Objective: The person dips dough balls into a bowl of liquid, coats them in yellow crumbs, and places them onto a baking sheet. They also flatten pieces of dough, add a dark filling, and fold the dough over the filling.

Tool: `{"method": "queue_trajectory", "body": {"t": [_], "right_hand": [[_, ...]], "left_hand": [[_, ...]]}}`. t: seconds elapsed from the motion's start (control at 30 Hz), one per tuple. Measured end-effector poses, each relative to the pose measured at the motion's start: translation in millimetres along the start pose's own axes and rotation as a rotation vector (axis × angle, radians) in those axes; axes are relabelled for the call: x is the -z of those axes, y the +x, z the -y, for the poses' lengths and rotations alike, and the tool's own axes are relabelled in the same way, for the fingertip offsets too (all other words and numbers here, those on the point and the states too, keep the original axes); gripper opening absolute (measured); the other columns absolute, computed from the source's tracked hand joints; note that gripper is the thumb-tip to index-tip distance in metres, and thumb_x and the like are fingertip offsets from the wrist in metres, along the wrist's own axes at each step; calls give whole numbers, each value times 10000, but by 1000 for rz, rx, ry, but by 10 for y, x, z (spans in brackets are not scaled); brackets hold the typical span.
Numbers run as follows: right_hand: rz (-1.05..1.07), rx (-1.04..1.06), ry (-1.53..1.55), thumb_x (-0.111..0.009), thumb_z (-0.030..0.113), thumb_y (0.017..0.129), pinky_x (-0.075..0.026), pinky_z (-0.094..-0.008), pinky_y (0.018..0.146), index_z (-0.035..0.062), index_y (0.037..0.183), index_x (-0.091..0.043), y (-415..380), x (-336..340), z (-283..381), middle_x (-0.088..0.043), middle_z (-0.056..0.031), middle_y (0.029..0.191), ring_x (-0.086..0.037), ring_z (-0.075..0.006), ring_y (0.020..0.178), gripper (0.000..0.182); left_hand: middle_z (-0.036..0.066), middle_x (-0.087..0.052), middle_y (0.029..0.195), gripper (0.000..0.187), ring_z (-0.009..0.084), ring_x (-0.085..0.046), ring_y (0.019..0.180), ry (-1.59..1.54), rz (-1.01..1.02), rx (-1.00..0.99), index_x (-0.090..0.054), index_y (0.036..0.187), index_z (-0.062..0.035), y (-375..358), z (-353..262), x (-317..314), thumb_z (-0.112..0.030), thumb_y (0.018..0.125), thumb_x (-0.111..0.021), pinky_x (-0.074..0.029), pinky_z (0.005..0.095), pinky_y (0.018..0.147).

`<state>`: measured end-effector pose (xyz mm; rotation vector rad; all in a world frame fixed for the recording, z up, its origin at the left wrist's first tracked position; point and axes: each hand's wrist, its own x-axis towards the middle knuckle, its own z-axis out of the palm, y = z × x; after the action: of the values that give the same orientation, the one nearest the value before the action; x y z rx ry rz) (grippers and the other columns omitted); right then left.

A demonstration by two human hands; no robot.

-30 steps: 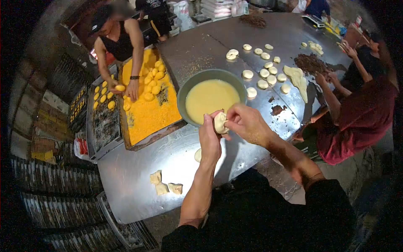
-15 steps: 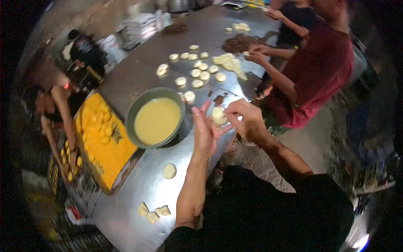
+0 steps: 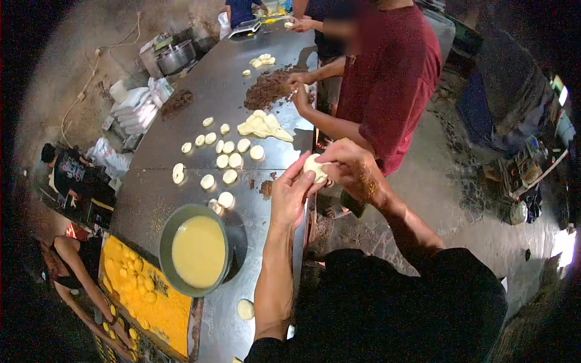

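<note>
A small pale round of dough (image 3: 315, 168) is up in front of me, above the edge of the metal table. My left hand (image 3: 288, 196) cups it from the left, thumb and fingers against its side. From the right, my right hand (image 3: 356, 168) pinches the upper edge of the same piece. Below and left of my hands stands a grey-green bowl (image 3: 163, 254) of pale yellow liquid (image 3: 198, 251). Several dough rounds (image 3: 223, 161) lie beyond it, near a loose slab of dough (image 3: 265, 125). One dough disc (image 3: 246, 309) sits beside my left forearm.
Brown crumbly heaps (image 3: 266, 91) lie farther up the metal table (image 3: 160, 142). A person in a dark red shirt (image 3: 387, 78) works on the right side. At lower left, another person's arms (image 3: 85, 278) reach beside a bright yellow board (image 3: 172, 317) with yellow pieces.
My view has swung, so the table and bowl appear lower and farther left. My left fingers, spread before, are now closed around the dough. My right hand still pinches it.
</note>
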<state>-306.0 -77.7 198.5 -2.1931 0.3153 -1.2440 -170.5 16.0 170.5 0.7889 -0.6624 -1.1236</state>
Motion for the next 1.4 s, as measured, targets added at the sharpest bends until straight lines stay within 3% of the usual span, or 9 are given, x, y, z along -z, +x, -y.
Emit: {"method": "queue_trajectory", "body": {"t": [0.23,0.43,0.5,0.73,0.93,1.07,1.2,1.33,1.4], "right_hand": [[-171,165,-24,-652,58,784,-481,-302,686,51,1000,-630,-40,-147,108,-600,-94,853,-595,-232,803,218],[65,123,20,-707,11,748,-513,-282,631,21,968,-617,12,-220,196,-635,-110,839,-642,-184,798,238],[235,-411,390,-642,-13,780,-508,-270,607,28,1008,-621,-44,-368,425,-623,-109,803,-635,-147,717,232],[355,214,9,-613,14,780,-521,-328,736,-6,937,-600,-311,-862,642,-584,-140,1021,-612,-272,894,159],[557,219,130,-574,15,765,-494,-383,756,11,883,-587,-715,-1257,662,-547,-114,951,-563,-301,897,119],[955,389,-94,-582,29,740,-490,-384,704,15,841,-588,-1065,-1675,40,-533,-116,904,-547,-296,864,103],[907,515,-145,-572,58,714,-510,-462,589,-26,717,-592,-1613,-1907,-499,-572,-130,831,-582,-308,774,86],[1378,132,-530,-559,141,801,-516,-473,603,11,741,-631,-904,-1824,220,-601,-131,944,-595,-323,877,159],[1508,4,-437,-521,265,880,-480,-492,811,49,906,-648,-597,-1934,408,-587,-131,1125,-520,-351,1095,252]], "left_hand": [[131,-592,1089,374,179,-624,887,-251,-81,-39,-458,1250,59,132,23,-138,-43,903,-552,-555,271,754],[109,-596,1047,253,153,-582,932,299,-253,-375,-538,1156,26,-224,-37,75,-116,952,-489,-511,262,766],[92,-608,964,249,126,-572,854,339,-309,-508,-575,1069,21,-376,-56,35,-167,979,-438,-485,249,710],[65,-579,807,383,120,-544,622,337,-628,-369,-599,923,16,-849,34,282,-274,1000,-361,-472,263,521],[88,-589,898,364,150,-564,717,-199,-819,-312,-556,1018,4,-1438,329,555,-306,989,-367,-466,255,584],[108,-597,1000,591,131,-572,786,520,-802,91,-282,1393,45,-2217,745,1191,-194,921,-544,-472,239,610],[155,-608,1037,345,211,-637,909,339,-954,2,-523,1166,85,-3096,489,1084,-127,898,-563,-543,288,694],[241,-617,1075,395,336,-578,1040,1218,-1454,-71,-569,1171,58,-4152,464,1289,-228,898,-570,-446,369,914],[242,-578,1151,432,367,-541,1087,1479,-1573,38,-535,1221,38,-4571,636,1490,-266,914,-536,-436,422,917]]}}
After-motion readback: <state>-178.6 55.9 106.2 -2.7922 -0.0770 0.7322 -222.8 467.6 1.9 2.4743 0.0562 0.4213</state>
